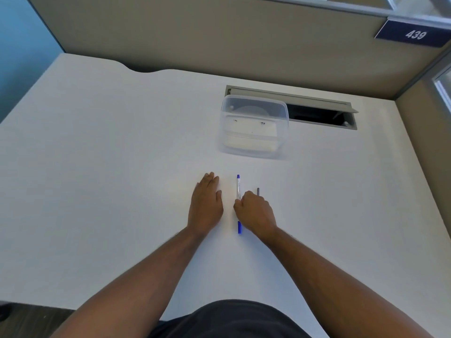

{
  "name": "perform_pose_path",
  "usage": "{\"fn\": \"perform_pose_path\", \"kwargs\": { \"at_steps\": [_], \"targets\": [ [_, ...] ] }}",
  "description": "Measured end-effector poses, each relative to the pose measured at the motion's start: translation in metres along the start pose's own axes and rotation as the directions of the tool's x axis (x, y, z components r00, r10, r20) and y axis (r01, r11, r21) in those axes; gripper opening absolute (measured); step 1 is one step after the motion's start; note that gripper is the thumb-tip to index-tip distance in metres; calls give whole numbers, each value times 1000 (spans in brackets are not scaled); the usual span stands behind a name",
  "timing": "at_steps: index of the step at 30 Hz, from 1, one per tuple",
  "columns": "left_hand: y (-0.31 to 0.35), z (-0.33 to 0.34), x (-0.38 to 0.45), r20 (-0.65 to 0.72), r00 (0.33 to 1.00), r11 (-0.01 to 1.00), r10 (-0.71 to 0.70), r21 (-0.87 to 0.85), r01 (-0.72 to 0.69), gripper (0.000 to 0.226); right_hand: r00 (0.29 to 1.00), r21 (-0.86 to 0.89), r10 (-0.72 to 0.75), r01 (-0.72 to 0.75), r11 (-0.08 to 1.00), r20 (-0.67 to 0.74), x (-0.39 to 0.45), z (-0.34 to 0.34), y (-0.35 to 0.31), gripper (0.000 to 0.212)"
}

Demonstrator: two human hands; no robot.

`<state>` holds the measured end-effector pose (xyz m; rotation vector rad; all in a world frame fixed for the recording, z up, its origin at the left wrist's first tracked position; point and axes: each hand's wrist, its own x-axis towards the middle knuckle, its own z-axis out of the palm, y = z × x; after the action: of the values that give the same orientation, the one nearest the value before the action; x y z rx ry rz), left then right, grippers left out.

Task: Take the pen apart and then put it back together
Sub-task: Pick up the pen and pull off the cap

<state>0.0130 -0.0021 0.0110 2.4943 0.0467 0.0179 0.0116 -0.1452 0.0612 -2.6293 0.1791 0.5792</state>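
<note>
Risks, judged from the present layout. The left hand (206, 203) lies flat and open on the counter (109, 167), palm down, gripping nothing. It sits just beside the pen (238, 189) but apart from it, so it gives no restraint: if the barrel is nudged it can roll on the smooth surface, toward that hand or away.

The pen lies roughly front to back, blue end plug at the far tip, clear barrel in the middle, blue cap (239, 227) at the near end. The right hand (255, 212) is curled over the barrel's near-middle section, fingertips touching or closing on it; whether the grip is fully closed cannot be told, since the knuckles hide the contact. A loose pinch at that point could let the pen pivot or slip when lifted.

A thin dark piece (258, 191) pokes out from behind the right hand's far side; it may be a pen part or a separate item, too small to tell. The curled hand is against it and could knock it aside, and small parts would be easy to lose toward the open cable slot (317, 115) at the back of the counter.

The clear plastic tub (255, 128) stands well beyond both hands, clear of the work.

Pen position: between the two hands, under the right one.
</note>
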Motion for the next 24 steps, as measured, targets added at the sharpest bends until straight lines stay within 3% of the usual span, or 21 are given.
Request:
{"fn": "perform_pose_path", "kwargs": {
  "at_steps": [2, 4, 7, 9, 15, 20, 24],
  "targets": [
    [10, -7, 4, -74, 993, 974, -87, -214, 70, 40, 999, 7, -35, 35, 999, 5, -3, -2, 3, 27],
    [21, -13, 10, -41, 982, 910, -185, -386, 155, 35, 997, 2, -75, 75, 997, -11, -6, -4, 6, 27],
    [33, -18, 22, 163, 943, 686, -291, -652, 325, 32, 992, -13, -126, 125, 992, -29, -10, -7, 8, 25],
    [38, -23, 25, 260, 921, 523, -291, -763, 381, 25, 988, -18, -151, 150, 989, -30, -11, -9, 10, 25],
    [40, -30, 27, 339, 910, 409, -241, -815, 412, 25, 991, 207, -121, 107, 972, 55, -6, -18, 17, 24],
    [37, -30, 31, 414, 883, 239, -222, -854, 461, 28, 989, 421, -107, 56, 905, 98, -6, -27, 21, 14],
    [35, -27, 31, 443, 871, 189, -211, -856, 481, 30, 973, 513, -125, 10, 859, 191, -7, -33, 19, 25]
  ]
}}
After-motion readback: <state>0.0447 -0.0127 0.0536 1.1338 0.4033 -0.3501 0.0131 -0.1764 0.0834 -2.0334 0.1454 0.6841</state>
